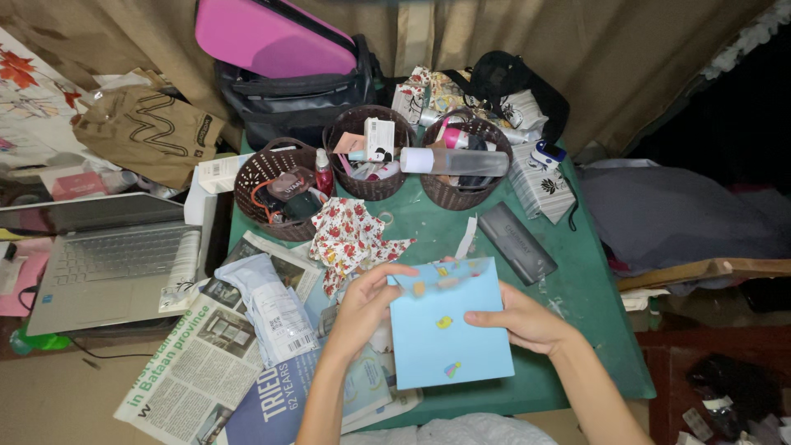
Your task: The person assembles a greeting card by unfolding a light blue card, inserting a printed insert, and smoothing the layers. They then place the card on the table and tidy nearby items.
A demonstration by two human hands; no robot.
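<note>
I hold a light blue paper sheet point(449, 338) with small coloured stickers on it, above the near edge of a green table point(577, 288). My left hand point(367, 301) grips its upper left corner, fingers curled over the top edge. My right hand point(523, 320) pinches the right edge, thumb on the front. The sheet's top part looks folded over or translucent. A floral red-and-white cloth point(350, 235) lies just beyond my left hand.
Three brown woven baskets point(272, 185) of toiletries stand mid-table, with a dark glasses case point(515, 241) at right. Newspapers point(214, 363) and a plastic pouch point(272, 309) cover the left side. A laptop point(111, 264) sits far left. Bags and a pink case point(268, 37) stand behind.
</note>
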